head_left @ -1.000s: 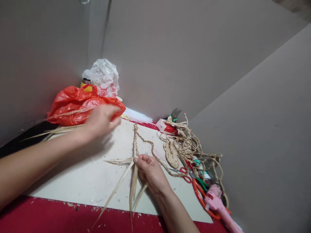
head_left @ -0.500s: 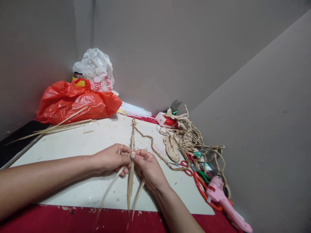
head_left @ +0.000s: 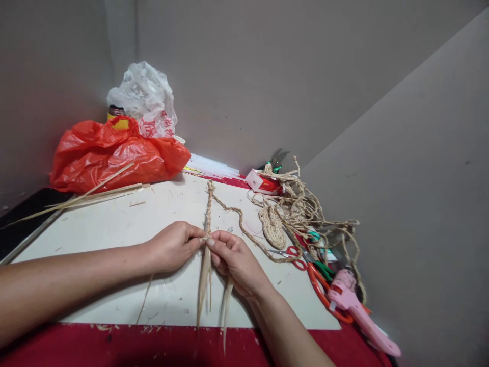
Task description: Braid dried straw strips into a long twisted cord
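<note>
Tan braid (head_left: pixel 208 211), knobbly above, splitting into loose flat strands (head_left: pixel 204 280), is pinched by both hands (head_left: pixel 173 247) (head_left: pixel 234 259).

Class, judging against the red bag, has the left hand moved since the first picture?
Yes. The left hand has moved down the picture and rightward: it overlapped the red bag then; now it sits below it, at the straw braid.
</note>
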The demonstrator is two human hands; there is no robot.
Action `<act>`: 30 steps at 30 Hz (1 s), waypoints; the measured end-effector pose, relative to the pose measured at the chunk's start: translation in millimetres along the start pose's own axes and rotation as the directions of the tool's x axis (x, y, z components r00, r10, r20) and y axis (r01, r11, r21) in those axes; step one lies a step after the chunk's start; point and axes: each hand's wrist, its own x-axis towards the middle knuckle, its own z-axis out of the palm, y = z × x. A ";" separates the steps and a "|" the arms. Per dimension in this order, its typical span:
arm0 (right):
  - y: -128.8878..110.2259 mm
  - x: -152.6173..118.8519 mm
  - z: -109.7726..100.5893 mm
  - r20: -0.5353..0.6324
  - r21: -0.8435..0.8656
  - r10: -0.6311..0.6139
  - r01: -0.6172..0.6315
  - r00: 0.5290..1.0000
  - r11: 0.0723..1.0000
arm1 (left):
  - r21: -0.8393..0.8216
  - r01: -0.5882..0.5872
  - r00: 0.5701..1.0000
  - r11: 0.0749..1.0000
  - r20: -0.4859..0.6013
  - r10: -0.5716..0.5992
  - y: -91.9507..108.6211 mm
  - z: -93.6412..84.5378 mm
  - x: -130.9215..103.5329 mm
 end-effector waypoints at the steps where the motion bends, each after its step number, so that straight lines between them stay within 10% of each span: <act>1: -0.6 -0.3 0.1 0.012 -0.002 0.008 -0.008 1.000 1.000 | 0.015 -0.006 1.000 1.000 0.011 0.006 0.5 -0.8 -0.3; 19: -1.3 -4.1 4.2 -0.015 -0.554 -0.123 0.095 0.992 0.827 | -0.016 0.007 0.993 1.000 0.120 -0.005 3.5 -0.3 -0.7; 30: 2.7 -2.4 17.2 -0.140 -0.096 -0.033 0.019 0.990 0.995 | -0.238 0.217 0.973 0.947 0.126 -0.192 11.0 4.0 0.0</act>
